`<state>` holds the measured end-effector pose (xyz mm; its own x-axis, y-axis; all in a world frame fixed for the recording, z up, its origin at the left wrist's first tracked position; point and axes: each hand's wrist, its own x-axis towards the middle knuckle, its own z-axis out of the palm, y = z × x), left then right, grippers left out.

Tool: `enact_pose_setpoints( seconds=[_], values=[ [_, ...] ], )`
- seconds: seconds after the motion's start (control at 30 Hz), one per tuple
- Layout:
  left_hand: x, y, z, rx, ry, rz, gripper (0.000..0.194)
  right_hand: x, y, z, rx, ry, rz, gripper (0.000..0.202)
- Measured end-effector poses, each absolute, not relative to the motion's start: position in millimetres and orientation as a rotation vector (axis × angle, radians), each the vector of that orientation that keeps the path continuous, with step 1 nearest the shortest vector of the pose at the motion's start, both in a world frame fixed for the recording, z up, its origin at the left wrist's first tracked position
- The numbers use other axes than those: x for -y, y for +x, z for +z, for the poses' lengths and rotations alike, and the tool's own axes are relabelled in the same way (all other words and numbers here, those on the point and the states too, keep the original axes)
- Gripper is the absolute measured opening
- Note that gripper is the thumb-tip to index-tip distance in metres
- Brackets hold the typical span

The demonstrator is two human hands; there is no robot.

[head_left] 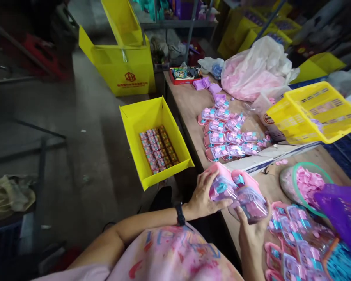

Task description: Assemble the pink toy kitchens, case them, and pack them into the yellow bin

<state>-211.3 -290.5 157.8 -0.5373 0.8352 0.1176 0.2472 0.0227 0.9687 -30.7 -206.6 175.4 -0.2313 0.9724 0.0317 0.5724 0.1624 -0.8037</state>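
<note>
My left hand, with a dark band at the wrist, is closed around a pink toy case that has a clear cover and blue and purple pieces inside. Against it sits a second pink toy case of the same look, gripped from below and the right by my right hand. Both cases are held in the air over the table's near edge. More pink and purple toy cases lie to the right of my right hand. Rows of similar cases stand further up the table.
Left of the table is a yellow box partly filled with small packed items. A white cardboard strip crosses the table. Around it are a tilted yellow basket, a green-rimmed tub of pink parts, a purple bag and a large plastic bag.
</note>
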Motion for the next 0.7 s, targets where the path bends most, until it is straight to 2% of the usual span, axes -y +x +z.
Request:
enact_pose_setpoints(
  seconds=[0.17, 0.4, 0.53, 0.7],
  values=[
    [289, -258, 163, -2.073, 0.931, 1.675, 0.088, 167, -121, 179, 1.973, -1.204, 1.171, 0.110],
    [312, -318, 154, -2.314, 0.436, 1.765, 0.076, 150, -232, 143, 2.160, -0.780, 1.448, 0.107],
    [333, -353, 131, -2.269, 0.224, 1.866, 0.072, 162, -282, 125, 2.223, -0.712, 1.564, 0.108],
    [361, -409, 80, -2.057, 0.087, 2.007, 0.066, 188, -345, 90, 2.384, -0.801, 1.582, 0.104]
  ],
)
